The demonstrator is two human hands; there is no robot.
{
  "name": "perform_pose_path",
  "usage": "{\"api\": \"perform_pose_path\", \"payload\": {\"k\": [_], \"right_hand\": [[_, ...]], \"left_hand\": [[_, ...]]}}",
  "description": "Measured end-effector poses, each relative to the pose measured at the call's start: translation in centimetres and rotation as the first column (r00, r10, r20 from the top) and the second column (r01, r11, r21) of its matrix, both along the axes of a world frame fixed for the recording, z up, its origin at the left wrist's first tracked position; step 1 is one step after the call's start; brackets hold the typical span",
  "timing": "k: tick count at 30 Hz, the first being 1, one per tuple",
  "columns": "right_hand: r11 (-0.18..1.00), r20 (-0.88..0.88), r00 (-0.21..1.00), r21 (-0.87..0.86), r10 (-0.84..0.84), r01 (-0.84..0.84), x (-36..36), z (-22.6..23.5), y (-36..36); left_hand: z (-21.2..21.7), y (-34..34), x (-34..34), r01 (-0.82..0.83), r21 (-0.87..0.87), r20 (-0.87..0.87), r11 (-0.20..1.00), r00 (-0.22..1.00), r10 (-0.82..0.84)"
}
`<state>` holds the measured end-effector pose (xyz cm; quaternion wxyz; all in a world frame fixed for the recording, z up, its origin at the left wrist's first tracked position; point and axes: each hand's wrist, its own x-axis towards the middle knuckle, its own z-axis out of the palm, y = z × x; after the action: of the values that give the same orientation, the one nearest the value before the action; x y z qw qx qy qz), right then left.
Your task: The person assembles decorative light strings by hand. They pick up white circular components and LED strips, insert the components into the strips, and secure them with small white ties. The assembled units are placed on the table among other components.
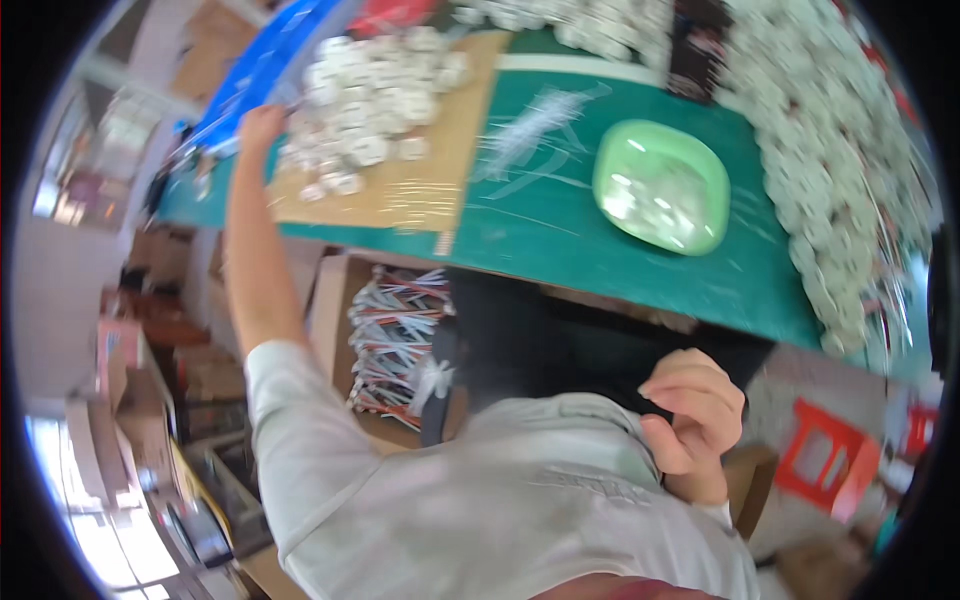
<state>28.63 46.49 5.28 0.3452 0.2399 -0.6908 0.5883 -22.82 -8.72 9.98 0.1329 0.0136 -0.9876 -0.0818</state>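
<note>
Held small clear bits in green bowl (pixel 661 186). Left hand (pixel 262 127) gripped blue tray (pixel 262 65); right hand (pixel 695 410) curled loosely, empty.

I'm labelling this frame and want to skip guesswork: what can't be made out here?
Head view only:
- Left hand: its fingers lie against the blue tray; motion blur hides any grip.
- Right hand: curled near the chest, palm hidden; whether it holds anything is unclear.
- White parts: blurred, kind unreadable.
- Green bowl: contents lost in glare.
- Box of wires: partly hidden behind the table edge.
</note>
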Motion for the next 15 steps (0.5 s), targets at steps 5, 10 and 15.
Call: {"api": "perform_pose_path", "payload": {"k": [5, 10, 15], "right_hand": [[0.999, -0.069, 0.997, -0.038, -0.020, 0.017, 0.5, 1.4, 2.5], [0.979, -0.147, 0.987, -0.199, -0.070, 0.039, 2.2, 2.6, 5.6], [0.974, -0.145, 0.989, -0.227, -0.011, -0.022, 1.6, 2.6, 5.2]], "left_hand": [[-2.2, -1.6, 3.1, 0.253, 0.022, -0.186, 0.967, 0.952, -0.244], [-0.3, 10.2, 15.7, 0.114, 0.100, -0.586, 0.988, 0.810, -0.035], [-4.7, 26.0, 34.7, 0.555, 0.297, -0.466, 0.777, 0.795, -0.390]]}}
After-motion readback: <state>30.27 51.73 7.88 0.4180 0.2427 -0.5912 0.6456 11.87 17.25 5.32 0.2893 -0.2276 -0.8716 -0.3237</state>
